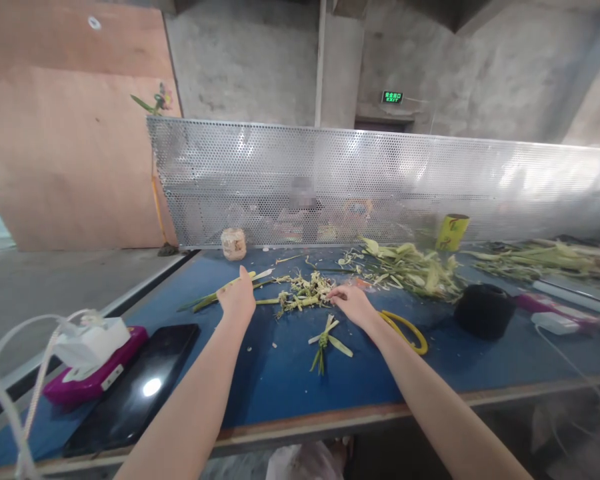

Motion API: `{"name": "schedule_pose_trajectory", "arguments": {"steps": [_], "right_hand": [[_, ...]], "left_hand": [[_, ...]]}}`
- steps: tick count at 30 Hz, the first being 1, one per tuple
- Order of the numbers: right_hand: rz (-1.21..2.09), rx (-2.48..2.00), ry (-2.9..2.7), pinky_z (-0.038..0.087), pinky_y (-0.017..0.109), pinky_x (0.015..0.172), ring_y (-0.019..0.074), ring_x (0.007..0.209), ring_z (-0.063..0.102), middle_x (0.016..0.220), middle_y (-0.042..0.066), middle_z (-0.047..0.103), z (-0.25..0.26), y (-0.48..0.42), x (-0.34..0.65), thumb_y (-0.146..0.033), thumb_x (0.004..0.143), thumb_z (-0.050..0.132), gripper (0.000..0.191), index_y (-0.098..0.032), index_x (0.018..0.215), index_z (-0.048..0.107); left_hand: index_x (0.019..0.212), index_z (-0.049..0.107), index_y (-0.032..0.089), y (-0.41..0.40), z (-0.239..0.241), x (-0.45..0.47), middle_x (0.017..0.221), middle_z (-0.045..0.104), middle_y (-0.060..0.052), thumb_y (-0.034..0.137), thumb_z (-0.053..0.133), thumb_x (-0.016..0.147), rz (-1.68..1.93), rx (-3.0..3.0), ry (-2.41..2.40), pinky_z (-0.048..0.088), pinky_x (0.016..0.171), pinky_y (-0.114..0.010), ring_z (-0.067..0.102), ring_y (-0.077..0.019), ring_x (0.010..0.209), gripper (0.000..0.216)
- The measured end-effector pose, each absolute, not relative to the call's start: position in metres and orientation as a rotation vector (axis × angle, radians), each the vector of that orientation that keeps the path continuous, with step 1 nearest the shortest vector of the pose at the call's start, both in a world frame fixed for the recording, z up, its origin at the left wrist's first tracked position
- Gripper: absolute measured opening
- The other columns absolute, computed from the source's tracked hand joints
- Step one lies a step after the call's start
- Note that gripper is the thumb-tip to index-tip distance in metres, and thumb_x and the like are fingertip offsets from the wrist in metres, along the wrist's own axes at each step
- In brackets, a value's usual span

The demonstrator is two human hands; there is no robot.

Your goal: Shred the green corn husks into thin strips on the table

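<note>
My left hand (237,301) is curled over long green stalks (204,301) on the blue table, thumb raised, its other fingers mostly hidden. Past the thumb juts a narrow pointed piece (263,274), pale at the tip and yellow near the hand; its kind is unclear. My right hand (351,301) has its fingers pinched together at the right edge of a heap of pale, knobbly plant pieces (305,292). Whatever lies between those fingertips is too small to make out. Nearer me, between my forearms, lies a small tied bundle of green and whitish leaf strips (324,341).
Yellow tubing (417,341) curves beside my right forearm, near a black roll (484,311). Leafy scraps (413,267) and a yellow cylinder (453,232) stand farther back before a perforated metal screen (300,157). A phone (140,380) and purple power strip (97,373) lie left.
</note>
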State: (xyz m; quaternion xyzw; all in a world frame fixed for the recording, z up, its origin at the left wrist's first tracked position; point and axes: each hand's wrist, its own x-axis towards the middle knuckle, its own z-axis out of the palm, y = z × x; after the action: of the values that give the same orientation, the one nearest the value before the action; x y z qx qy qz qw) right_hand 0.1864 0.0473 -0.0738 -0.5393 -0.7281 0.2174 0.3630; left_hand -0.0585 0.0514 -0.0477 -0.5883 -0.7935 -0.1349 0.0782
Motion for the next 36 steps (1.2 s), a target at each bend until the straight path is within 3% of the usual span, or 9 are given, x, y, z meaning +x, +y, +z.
{"name": "schedule_pose_trajectory", "arguments": {"steps": [5,10,16,20,23,27,32,36], "right_hand": [[0.555,-1.392,-1.878,0.044,0.027,0.068,0.0164,0.068,0.060,0.070,0.005,0.065,-0.073,0.047,0.187,-0.013,0.069,0.045,0.020,-0.017,0.075,0.064],[0.548,-1.394,-1.880,0.044,0.027,0.068,0.0161,0.068,0.060,0.069,0.004,0.065,-0.073,0.048,0.186,-0.013,0.069,0.045,0.020,-0.017,0.074,0.064],[0.540,-1.394,-1.891,0.044,0.026,0.068,0.0152,0.069,0.060,0.072,0.004,0.066,-0.075,0.050,0.187,-0.013,0.069,0.045,0.020,-0.017,0.074,0.064],[0.541,-1.394,-1.894,0.045,0.026,0.068,0.0146,0.068,0.060,0.070,0.003,0.065,-0.077,0.053,0.188,-0.013,0.069,0.046,0.020,-0.017,0.075,0.064],[0.539,-1.387,-1.883,0.044,0.025,0.069,0.0147,0.070,0.061,0.072,0.004,0.066,-0.075,0.052,0.188,-0.013,0.070,0.046,0.019,-0.016,0.075,0.064],[0.536,-1.386,-1.863,0.044,0.025,0.070,0.0147,0.072,0.061,0.076,0.005,0.067,-0.071,0.050,0.189,-0.012,0.071,0.045,0.020,-0.016,0.078,0.063],[0.533,-1.394,-1.850,0.045,0.026,0.069,0.0150,0.070,0.061,0.075,0.005,0.067,-0.070,0.050,0.189,-0.013,0.072,0.044,0.021,-0.016,0.079,0.063],[0.533,-1.400,-1.846,0.045,0.026,0.069,0.0148,0.069,0.062,0.074,0.005,0.067,-0.069,0.049,0.188,-0.011,0.071,0.044,0.021,-0.016,0.078,0.063]], "left_hand": [[0.128,0.025,0.011,0.053,-0.050,-0.067,0.096,0.061,-0.019,0.008,0.036,0.071,-0.373,-1.768,-2.394,0.036,0.077,-0.041,0.057,-0.0279,0.090,0.058],[0.132,0.012,0.010,0.056,-0.051,-0.070,0.093,0.063,-0.019,0.005,0.035,0.069,-0.387,-1.760,-2.374,0.040,0.067,-0.034,0.059,-0.0263,0.082,0.068],[0.132,0.013,0.009,0.063,-0.056,-0.077,0.091,0.063,-0.020,0.005,0.036,0.069,-0.378,-1.735,-2.351,0.040,0.070,-0.037,0.057,-0.0283,0.088,0.067],[0.129,0.023,0.006,0.064,-0.055,-0.081,0.090,0.062,-0.023,0.011,0.041,0.072,-0.539,-1.702,-2.308,0.040,0.072,-0.041,0.054,-0.0320,0.091,0.060],[0.126,0.027,0.007,0.065,-0.050,-0.080,0.086,0.063,-0.019,0.017,0.050,0.071,-1.078,-1.715,-2.302,0.040,0.074,-0.041,0.056,-0.0285,0.089,0.061],[0.118,0.034,0.013,0.068,-0.042,-0.071,0.075,0.064,-0.007,0.012,0.062,0.063,-2.513,-1.761,-2.194,0.046,0.065,-0.031,0.060,-0.0163,0.070,0.062],[0.101,0.047,0.012,0.063,-0.037,-0.056,0.065,0.062,-0.004,0.007,0.061,0.064,-3.166,-1.928,-2.011,0.045,0.049,-0.023,0.058,-0.0108,0.051,0.039],[0.094,0.051,0.011,0.060,-0.037,-0.054,0.066,0.063,-0.005,0.005,0.058,0.066,-3.369,-2.035,-1.881,0.046,0.048,-0.023,0.058,-0.0112,0.051,0.030]]}}
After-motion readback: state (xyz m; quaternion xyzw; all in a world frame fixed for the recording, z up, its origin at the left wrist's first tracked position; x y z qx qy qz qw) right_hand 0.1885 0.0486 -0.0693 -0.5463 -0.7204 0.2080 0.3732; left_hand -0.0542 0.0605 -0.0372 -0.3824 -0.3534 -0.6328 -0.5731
